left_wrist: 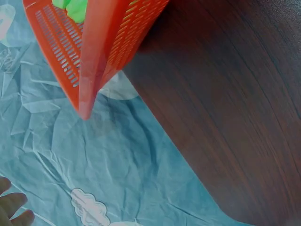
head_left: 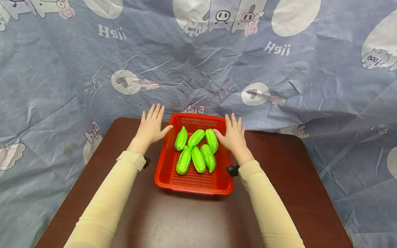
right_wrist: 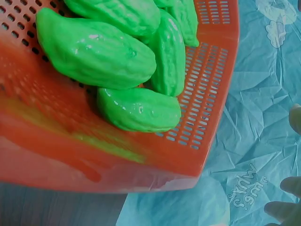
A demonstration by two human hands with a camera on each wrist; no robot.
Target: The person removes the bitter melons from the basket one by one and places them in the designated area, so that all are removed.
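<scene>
A red plastic basket (head_left: 193,188) with slotted walls holds several bright green, ridged gourds (head_left: 198,160), two rough rows of them. To the basket's left is my left hand (head_left: 149,128), fingers spread straight and the thumb reaching toward the rim. My right hand (head_left: 233,138) hovers at the right rim with straight fingers; its thumb overlaps the far-right gourd (head_left: 211,142), and contact cannot be told. Neither hand holds anything. The left wrist view catches only a few left fingertips (left_wrist: 14,205). In the right wrist view, gourds (right_wrist: 96,54) lie against the basket wall.
The basket stands on a dark brown wooden table (head_left: 288,193), near its back edge. Behind and around the table hangs a wrinkled blue-grey cloth (head_left: 186,69) with cartoon prints. Long cream sleeves cover both arms, with a small black device (head_left: 232,170) at the right wrist.
</scene>
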